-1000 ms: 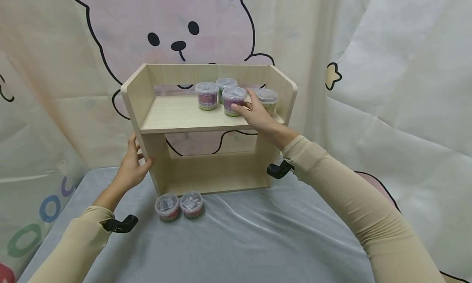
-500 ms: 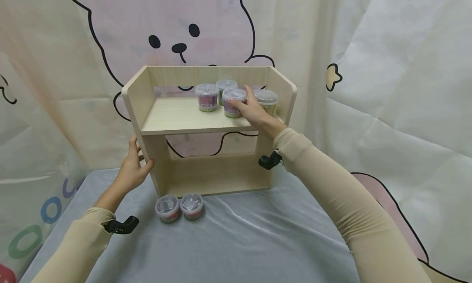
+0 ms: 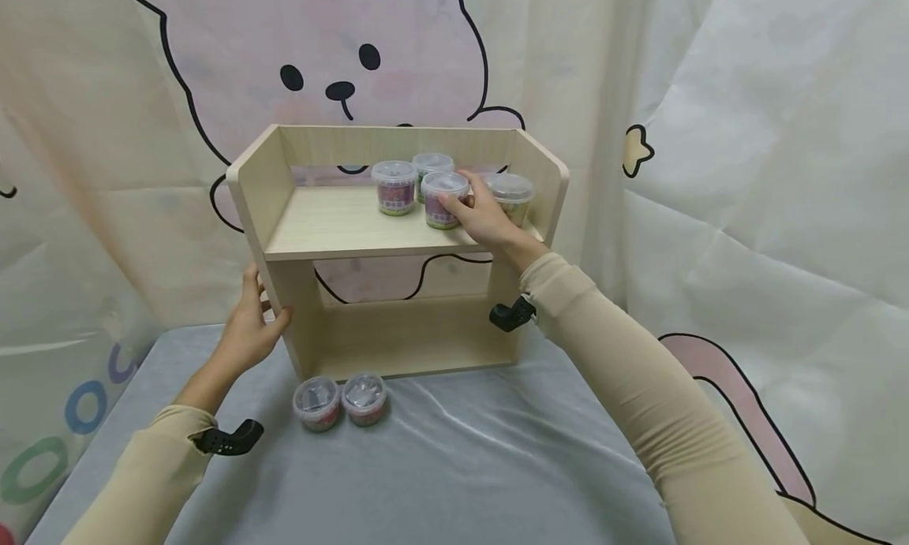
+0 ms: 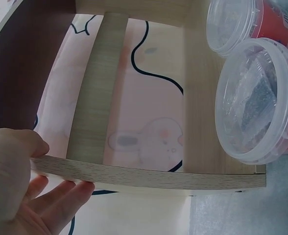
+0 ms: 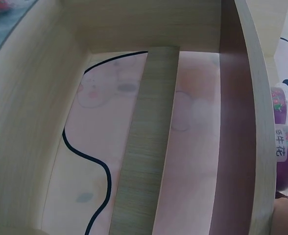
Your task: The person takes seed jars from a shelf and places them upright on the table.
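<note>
My left hand (image 3: 248,328) grips the left side panel of a small wooden shelf (image 3: 376,245); the left wrist view shows the thumb on one face of the panel and fingers on the other. On the upper board, my right hand (image 3: 490,218) holds a purple-labelled plastic tub (image 3: 436,206) with a clear lid, thumb at its front. Behind and to the left stand another purple tub (image 3: 394,194) and a green one (image 3: 433,163). A tub with yellowish-green contents (image 3: 513,190) is partly hidden behind the right hand. In the right wrist view, only a sliver of that hand shows.
Two red clear-lidded tubs (image 3: 317,407) (image 3: 364,403) stand side by side before the shelf's lower left corner. The shelf stands on a grey cloth-covered table (image 3: 454,466). Printed curtains (image 3: 710,174) hang behind and at both sides.
My right hand has shifted slightly left and settled round the front purple tub, its forearm swinging left too. The left hand stays on the side panel. The tubs keep their places.
</note>
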Demonstrator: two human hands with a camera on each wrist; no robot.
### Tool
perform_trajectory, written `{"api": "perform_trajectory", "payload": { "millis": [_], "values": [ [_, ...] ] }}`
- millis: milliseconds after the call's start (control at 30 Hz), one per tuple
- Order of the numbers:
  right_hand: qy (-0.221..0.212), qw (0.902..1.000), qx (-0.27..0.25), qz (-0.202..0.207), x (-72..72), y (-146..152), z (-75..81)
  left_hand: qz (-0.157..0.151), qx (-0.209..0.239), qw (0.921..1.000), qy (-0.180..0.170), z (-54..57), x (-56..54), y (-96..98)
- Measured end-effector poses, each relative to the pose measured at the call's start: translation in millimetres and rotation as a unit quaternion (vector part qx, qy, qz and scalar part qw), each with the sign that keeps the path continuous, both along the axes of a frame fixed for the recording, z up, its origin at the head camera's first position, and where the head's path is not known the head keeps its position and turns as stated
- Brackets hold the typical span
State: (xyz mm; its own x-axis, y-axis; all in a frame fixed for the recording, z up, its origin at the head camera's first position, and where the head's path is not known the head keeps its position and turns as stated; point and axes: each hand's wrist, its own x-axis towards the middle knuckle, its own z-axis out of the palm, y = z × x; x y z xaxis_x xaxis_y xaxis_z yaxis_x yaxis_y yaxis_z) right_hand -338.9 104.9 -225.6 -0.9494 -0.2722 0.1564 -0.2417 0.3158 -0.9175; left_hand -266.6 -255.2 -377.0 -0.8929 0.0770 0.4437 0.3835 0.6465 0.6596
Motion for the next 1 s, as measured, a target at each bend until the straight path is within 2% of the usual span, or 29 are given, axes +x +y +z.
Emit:
{"api": "perform_trajectory", "payload": {
  "millis": [200, 467, 733, 1000],
  "values": [
    [0.007, 1.0000, -0.005, 0.001, 4.7, 3, -4.2, -0.006, -0.006, 1.0000, -0.003, 0.1, 2.6, 2.4],
    [0.038, 0.9960, -0.080, -0.007, 8.9, -5, -4.0, -0.010, 0.001, 1.0000, -0.002, 1.5, -2.2, -0.2],
    [0.070, 0.9919, -0.105, -0.015, 27.1, 4, 1.9, -0.009, -0.007, 0.9998, -0.015, 1.3, -0.7, -1.5],
    [0.092, 0.9927, -0.076, 0.018, 47.1, 6, -3.2, -0.018, 0.000, 0.9998, -0.010, 3.1, -0.2, -3.9]
  ]
}}
